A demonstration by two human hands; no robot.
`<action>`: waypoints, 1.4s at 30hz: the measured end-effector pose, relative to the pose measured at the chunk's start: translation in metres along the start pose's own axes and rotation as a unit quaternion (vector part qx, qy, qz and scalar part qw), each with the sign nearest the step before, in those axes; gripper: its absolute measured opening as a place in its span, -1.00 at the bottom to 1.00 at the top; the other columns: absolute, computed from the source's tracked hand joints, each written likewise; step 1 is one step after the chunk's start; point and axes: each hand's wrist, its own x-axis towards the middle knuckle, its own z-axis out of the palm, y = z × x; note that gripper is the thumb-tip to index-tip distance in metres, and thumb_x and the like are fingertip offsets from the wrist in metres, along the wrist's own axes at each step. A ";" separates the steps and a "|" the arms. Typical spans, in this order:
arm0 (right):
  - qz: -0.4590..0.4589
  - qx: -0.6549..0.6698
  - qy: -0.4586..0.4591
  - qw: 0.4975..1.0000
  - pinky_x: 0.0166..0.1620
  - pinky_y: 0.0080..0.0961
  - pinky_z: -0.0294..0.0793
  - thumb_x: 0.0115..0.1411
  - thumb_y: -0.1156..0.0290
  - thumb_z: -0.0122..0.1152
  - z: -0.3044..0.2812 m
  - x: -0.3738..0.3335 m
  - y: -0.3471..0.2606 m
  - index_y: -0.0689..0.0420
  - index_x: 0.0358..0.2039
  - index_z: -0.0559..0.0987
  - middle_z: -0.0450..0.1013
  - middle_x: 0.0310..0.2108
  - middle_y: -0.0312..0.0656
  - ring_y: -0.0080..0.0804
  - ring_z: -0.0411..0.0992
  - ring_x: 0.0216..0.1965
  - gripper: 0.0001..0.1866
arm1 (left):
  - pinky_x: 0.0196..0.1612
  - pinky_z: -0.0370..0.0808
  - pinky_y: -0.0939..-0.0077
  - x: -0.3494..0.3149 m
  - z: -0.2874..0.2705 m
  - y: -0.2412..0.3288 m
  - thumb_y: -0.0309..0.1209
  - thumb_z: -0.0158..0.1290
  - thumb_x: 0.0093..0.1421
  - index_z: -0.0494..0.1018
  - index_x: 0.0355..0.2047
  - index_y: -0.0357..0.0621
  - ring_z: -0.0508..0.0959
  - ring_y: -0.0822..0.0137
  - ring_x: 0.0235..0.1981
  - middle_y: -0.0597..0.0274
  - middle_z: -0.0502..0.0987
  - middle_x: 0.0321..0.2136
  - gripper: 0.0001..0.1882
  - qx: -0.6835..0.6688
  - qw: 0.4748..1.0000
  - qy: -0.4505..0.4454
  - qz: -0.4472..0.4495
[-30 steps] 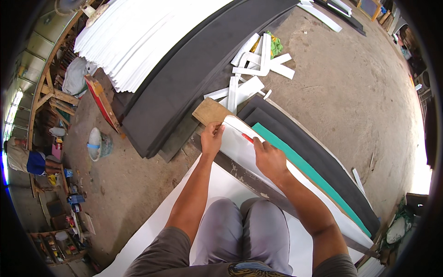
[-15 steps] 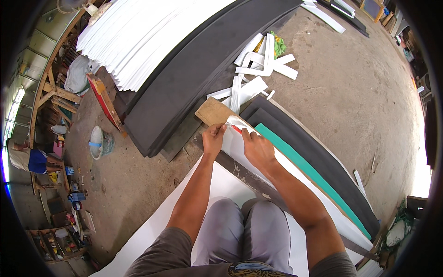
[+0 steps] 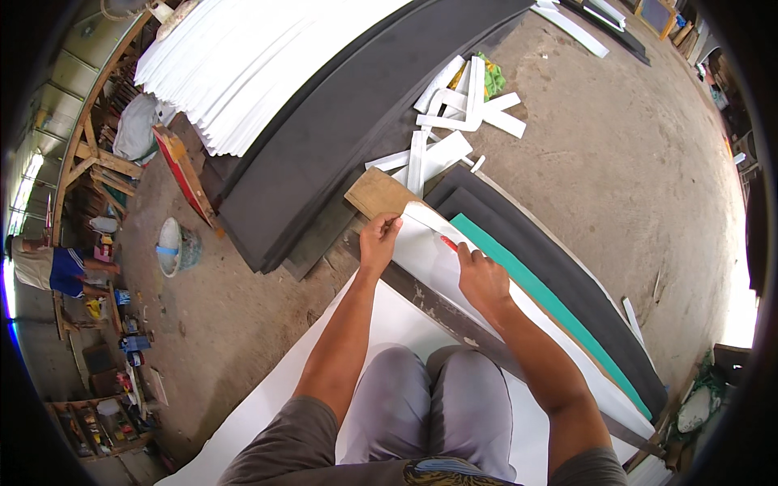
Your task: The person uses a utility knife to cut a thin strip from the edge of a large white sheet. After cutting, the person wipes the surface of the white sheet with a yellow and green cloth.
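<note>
A long white sheet lies over a narrow wooden board in front of my knees. At its far end my left hand is closed, thumb and fingers pinching the sheet's edge. To the right, my right hand wraps round a slim red cutter knife, held just over the white sheet; its tip is too small to make out. A green sheet and dark grey sheets lie along the right side of the white one.
Beyond my hands lie white offcut strips. Far left stand a stack of white sheets and dark sheets. A bucket sits on the concrete floor. Another person is at the left edge, by cluttered shelves.
My right hand has moved right and nearer to me with the cutter knife, away from my left hand. My left hand stays at the sheet's far end.
</note>
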 end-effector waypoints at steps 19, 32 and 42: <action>-0.048 0.060 0.099 0.992 -0.47 -0.35 0.59 0.20 0.50 0.18 -0.006 0.035 -0.021 0.25 0.08 0.52 0.49 -0.50 -0.14 -0.24 0.58 -0.50 -0.60 | -0.28 0.34 0.70 0.004 0.003 0.006 -0.48 0.12 0.39 0.57 0.05 -0.18 0.34 0.61 -0.37 0.46 0.46 -0.35 -0.75 0.025 0.999 -0.022 0.010; -0.070 0.026 0.109 0.991 -0.55 -0.44 0.60 0.14 0.48 0.21 -0.002 0.050 -0.020 0.22 -0.05 0.49 0.51 -0.52 -0.22 -0.35 0.61 -0.55 -0.66 | -0.33 0.27 0.73 0.006 0.003 0.003 -0.51 0.10 0.39 0.55 0.06 -0.16 0.27 0.65 -0.41 0.54 0.36 -0.42 -0.75 0.014 0.999 -0.033 -0.002; -0.008 0.036 -0.008 0.999 -0.44 -0.25 0.64 0.21 0.50 0.13 -0.004 0.012 0.005 0.24 0.06 0.47 0.55 -0.41 -0.05 -0.10 0.63 -0.45 -0.62 | -0.22 0.39 0.69 0.009 0.004 -0.006 -0.46 0.12 0.40 0.57 0.06 -0.23 0.41 0.63 -0.32 0.43 0.56 -0.27 -0.74 0.037 0.999 -0.035 -0.007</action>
